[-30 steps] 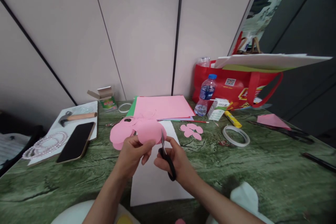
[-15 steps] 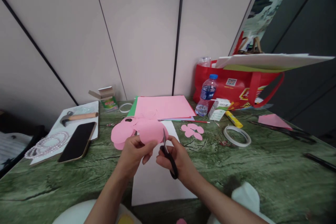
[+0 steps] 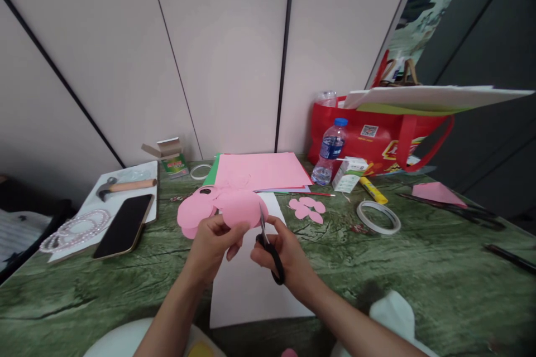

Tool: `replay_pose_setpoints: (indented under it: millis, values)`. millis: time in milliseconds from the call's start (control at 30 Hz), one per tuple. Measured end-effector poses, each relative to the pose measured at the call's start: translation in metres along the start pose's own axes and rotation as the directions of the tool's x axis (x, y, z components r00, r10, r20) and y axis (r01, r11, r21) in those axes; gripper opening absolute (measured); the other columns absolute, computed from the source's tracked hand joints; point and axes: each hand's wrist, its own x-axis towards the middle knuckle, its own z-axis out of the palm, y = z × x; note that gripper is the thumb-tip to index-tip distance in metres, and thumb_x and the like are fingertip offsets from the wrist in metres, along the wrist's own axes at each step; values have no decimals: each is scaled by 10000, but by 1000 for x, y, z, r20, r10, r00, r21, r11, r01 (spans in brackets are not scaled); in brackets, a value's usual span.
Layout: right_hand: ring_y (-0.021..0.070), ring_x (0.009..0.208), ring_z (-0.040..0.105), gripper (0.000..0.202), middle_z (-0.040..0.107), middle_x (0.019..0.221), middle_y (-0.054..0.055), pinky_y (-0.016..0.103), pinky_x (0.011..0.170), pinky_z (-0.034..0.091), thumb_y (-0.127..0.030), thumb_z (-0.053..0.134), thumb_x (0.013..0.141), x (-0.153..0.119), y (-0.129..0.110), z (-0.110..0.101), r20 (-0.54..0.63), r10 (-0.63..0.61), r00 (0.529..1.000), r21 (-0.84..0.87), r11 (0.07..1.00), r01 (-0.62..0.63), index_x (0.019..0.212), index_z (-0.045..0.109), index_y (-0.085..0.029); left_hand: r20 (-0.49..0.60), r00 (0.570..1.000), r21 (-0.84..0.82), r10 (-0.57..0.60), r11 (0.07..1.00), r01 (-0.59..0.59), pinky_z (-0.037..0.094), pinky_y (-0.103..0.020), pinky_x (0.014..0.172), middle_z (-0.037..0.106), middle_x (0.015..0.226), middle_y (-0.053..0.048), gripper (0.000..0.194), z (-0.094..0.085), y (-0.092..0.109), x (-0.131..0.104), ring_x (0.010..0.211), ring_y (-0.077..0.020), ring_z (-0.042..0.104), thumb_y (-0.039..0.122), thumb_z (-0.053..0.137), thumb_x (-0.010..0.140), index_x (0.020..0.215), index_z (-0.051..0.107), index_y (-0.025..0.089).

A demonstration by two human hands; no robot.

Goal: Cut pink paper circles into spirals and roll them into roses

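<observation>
Between the thumb and fingers of my left hand (image 3: 218, 242) is a pink paper cutout (image 3: 240, 207) with rounded lobes, held up over the table. My right hand (image 3: 280, 251) grips black-handled scissors (image 3: 274, 259), their blades upright at the cutout's right edge. Fingers of my right hand also come close to that edge; whether they touch it I cannot tell. Below both hands lies a white sheet of paper (image 3: 251, 295). Several small pink petal-shaped pieces (image 3: 301, 211) rest on the table to the right of it.
Behind the cutout is a stack of pink paper (image 3: 262, 170). A phone (image 3: 124, 227), a hammer (image 3: 129, 185) and a beaded string (image 3: 75, 231) lie left. Rightward are a tape roll (image 3: 378, 217), glue stick (image 3: 372, 189), milk carton (image 3: 350, 174), water bottle (image 3: 329, 153) and red bag (image 3: 368, 148).
My right hand and the scissors have shifted very slightly to the right. The cutout and my left hand look almost unmoved.
</observation>
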Motion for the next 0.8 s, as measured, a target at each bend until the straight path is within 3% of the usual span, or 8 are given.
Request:
replay_pose_setpoints:
  millis: [800]
  values:
    - [106, 437, 462, 561, 542, 508, -72, 218, 423, 350, -359, 706, 570, 0, -7, 4, -124, 43, 991, -130, 990, -59, 1039, 439, -203, -58, 998, -47, -13, 999, 10, 183, -173, 331, 447, 385, 61, 272, 2, 6, -1, 298, -14, 311, 282, 675, 646, 500, 495, 139]
